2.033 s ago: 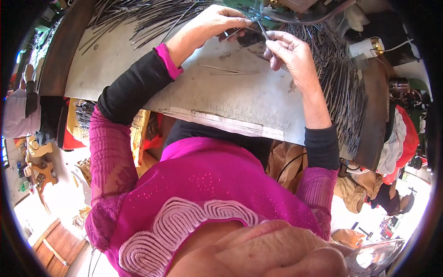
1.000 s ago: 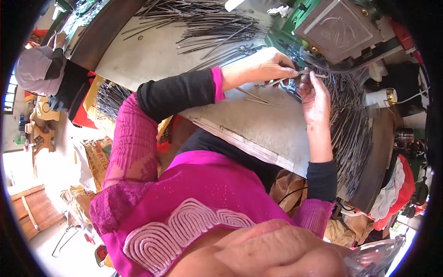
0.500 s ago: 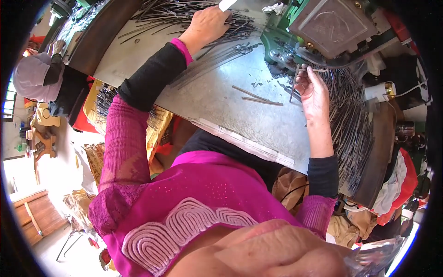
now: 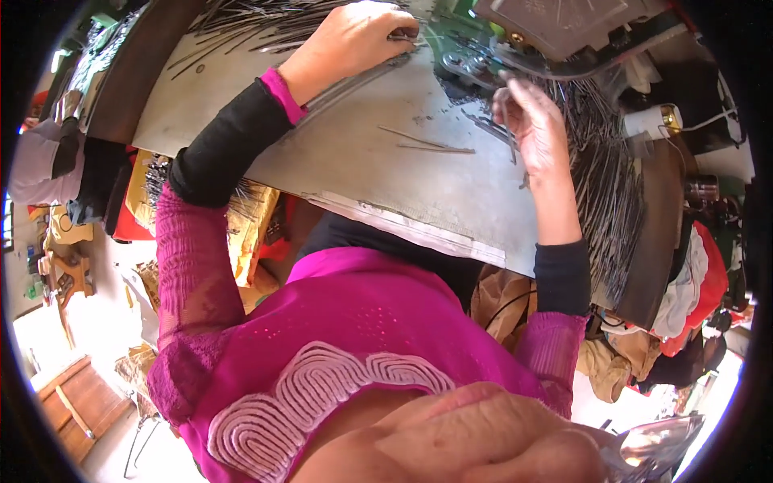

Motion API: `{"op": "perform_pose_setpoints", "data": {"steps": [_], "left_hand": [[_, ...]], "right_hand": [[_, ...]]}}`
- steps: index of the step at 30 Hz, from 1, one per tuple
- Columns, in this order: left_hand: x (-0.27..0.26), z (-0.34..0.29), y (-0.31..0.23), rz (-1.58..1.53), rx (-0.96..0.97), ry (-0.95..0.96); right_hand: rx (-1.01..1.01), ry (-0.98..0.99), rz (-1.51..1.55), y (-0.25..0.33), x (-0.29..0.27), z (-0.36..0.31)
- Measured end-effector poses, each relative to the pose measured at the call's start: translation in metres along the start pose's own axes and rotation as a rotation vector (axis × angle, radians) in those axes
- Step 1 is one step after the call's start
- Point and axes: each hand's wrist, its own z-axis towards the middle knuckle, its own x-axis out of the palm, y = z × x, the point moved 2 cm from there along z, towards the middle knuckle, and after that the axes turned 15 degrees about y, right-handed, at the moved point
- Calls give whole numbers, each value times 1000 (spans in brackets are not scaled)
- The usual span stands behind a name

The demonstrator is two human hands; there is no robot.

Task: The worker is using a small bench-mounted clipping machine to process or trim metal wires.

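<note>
My left hand [image 4: 354, 36] is over the metal worktop, next to the green machine [image 4: 467, 60]. Its fingertips are pinched together, and what they hold is too small to make out. Right of the machine's front, my right hand [image 4: 535, 129] has its fingers curled, palm partly turned up. A thin dark rod [image 4: 511, 146] slants down from those fingers. Two thin loose rods [image 4: 435, 147] lie on the worktop between my hands. A heap of dark thin rods [image 4: 266, 24] spreads under and behind my left wrist.
Another large pile of rods [image 4: 608, 209] lies right of my right forearm. Dark bits [image 4: 431, 119] are scattered before the machine. The bare metal worktop [image 4: 346, 161] ends at a pale front edge [image 4: 403, 221]. Another person's sleeve [image 4: 48, 165] shows at far left.
My left hand has moved right, toward the machine, and a white piece by it is out of sight. My right hand's fingers have shifted slightly left and up. The whole view has tilted a little.
</note>
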Motion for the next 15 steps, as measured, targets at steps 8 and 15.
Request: {"op": "perform_pose_setpoints", "data": {"steps": [8, 15], "left_hand": [[14, 10, -28, -413, -81, 177], [18, 17, -31, -450, -82, 110]], "right_hand": [[122, 217, -329, -3, 10, 1], [87, 207, -333, 0, 6, 3]]}}
